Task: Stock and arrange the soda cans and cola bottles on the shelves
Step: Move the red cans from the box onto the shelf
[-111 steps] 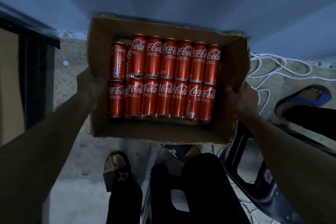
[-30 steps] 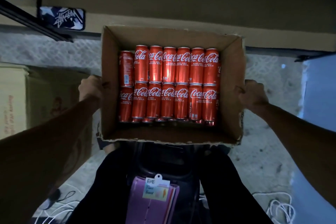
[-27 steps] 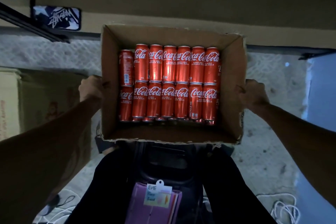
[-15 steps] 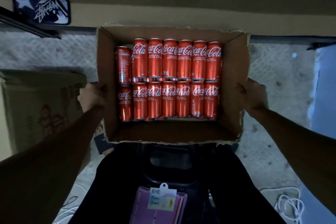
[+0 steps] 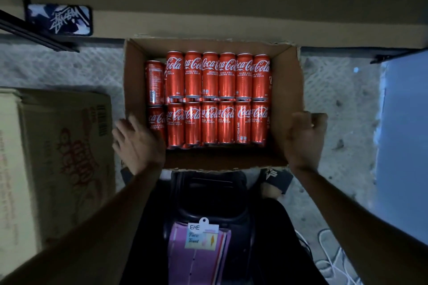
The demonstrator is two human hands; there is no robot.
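Box point(image 5: 286, 81) seems set down: left hand point(image 5: 139, 143) has let go, fingers spread; right hand point(image 5: 305, 139) still grips its wall. Cans point(image 5: 217, 99) next.

Inside the open box point(image 5: 286, 90): cans point(image 5: 218, 99) lying in two rows, one behind the other, close to the far wall, with a bare strip along the near wall. Over the box's near left corner, the left hand point(image 5: 139, 143); round the right wall toward its near end, the right hand point(image 5: 304, 139). Left of the box, on the floor point(image 5: 335, 104), a carton point(image 5: 58, 157), just apart. Before the near edge, a towel pack point(image 5: 199, 254); beside the near right corner, a sandal point(image 5: 275, 179). At the floor's near right, cables point(image 5: 333, 259).
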